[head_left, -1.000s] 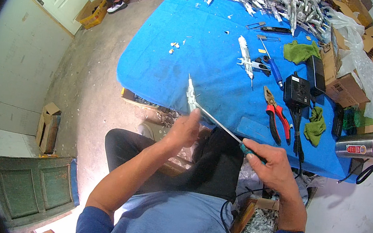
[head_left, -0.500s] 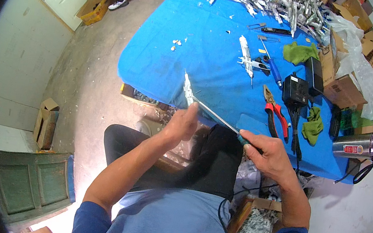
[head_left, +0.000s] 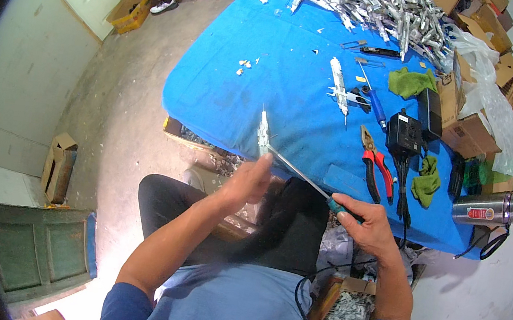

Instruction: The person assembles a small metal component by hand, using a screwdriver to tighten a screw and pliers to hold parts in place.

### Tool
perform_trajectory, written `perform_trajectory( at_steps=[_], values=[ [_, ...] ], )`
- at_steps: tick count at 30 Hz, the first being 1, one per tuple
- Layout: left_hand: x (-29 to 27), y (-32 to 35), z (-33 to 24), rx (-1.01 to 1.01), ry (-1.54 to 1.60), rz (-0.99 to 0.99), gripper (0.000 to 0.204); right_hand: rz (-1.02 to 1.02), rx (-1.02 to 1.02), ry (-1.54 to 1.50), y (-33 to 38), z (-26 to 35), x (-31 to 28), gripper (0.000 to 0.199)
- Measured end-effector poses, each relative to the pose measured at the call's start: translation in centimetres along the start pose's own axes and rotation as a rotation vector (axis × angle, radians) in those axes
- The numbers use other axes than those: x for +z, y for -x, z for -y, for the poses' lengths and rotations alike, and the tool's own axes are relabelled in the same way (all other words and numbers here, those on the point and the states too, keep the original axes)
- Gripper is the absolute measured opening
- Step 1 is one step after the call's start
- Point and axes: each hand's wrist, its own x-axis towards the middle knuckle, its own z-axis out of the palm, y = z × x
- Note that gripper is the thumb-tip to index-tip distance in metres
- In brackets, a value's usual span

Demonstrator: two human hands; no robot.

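Closed around the lower end of a slim white part with a thin metal tip (head_left: 264, 130), my left hand (head_left: 250, 177) holds it upright over the near edge of the blue-covered table. My right hand (head_left: 367, 224) grips the teal handle of a screwdriver (head_left: 303, 178). Its long metal shaft slants up to the left, and the tip meets the side of the white part just above my left fingers. Which spot the tip touches is too small to make out. A similar white part (head_left: 339, 83) lies farther back on the blue cloth (head_left: 213, 93).
Red-handled pliers (head_left: 377, 166), a blue screwdriver (head_left: 377, 106), a black adapter (head_left: 404, 131) and green cloths (head_left: 412, 83) lie to the right. A steel flask (head_left: 489, 207) rests by the table's right edge. A heap of white parts (head_left: 380, 8) covers the far end.
My left hand and the white part have shifted slightly right and stand more upright. The screwdriver stays against the part, its handle a little lower in the view.
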Motion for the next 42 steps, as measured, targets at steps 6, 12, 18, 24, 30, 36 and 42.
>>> perform_trajectory(
  at_steps=[6, 12, 18, 24, 30, 36, 42],
  values=[
    [-0.7, 0.0, 0.0, 0.001, 0.017, 0.056, 0.058, -0.048, -0.068, 0.032, 0.1, 0.2, 0.4, 0.035],
    [-1.0, -0.3, 0.2, -0.048, 0.115, 0.099, 0.058, -0.062, -0.103, 0.059, 0.1, 0.0, 0.5, 0.035],
    [-0.6, -0.4, 0.3, -0.051, 0.121, 0.08, 0.055, -0.036, -0.112, 0.091, -0.3, 0.9, 0.3, 0.035],
    [0.3, -0.1, -0.6, -0.065, 0.096, 0.021, 0.054, 0.031, -0.161, 0.226, -1.6, 2.0, -1.1, 0.037],
    [-0.8, 0.4, -0.2, -0.094, 0.069, 0.105, 0.053, 0.176, -0.162, 0.291, -2.9, 3.7, -3.6, 0.039],
    [-1.3, 0.8, -1.2, -0.127, 0.01, 0.183, 0.052, 0.25, -0.224, 0.321, -5.1, 3.8, -5.6, 0.041],
    [-1.4, 1.3, -1.4, -0.127, 0.036, 0.149, 0.051, 0.389, 0.283, -0.062, -6.9, 4.4, -6.6, 0.039]
  ],
)
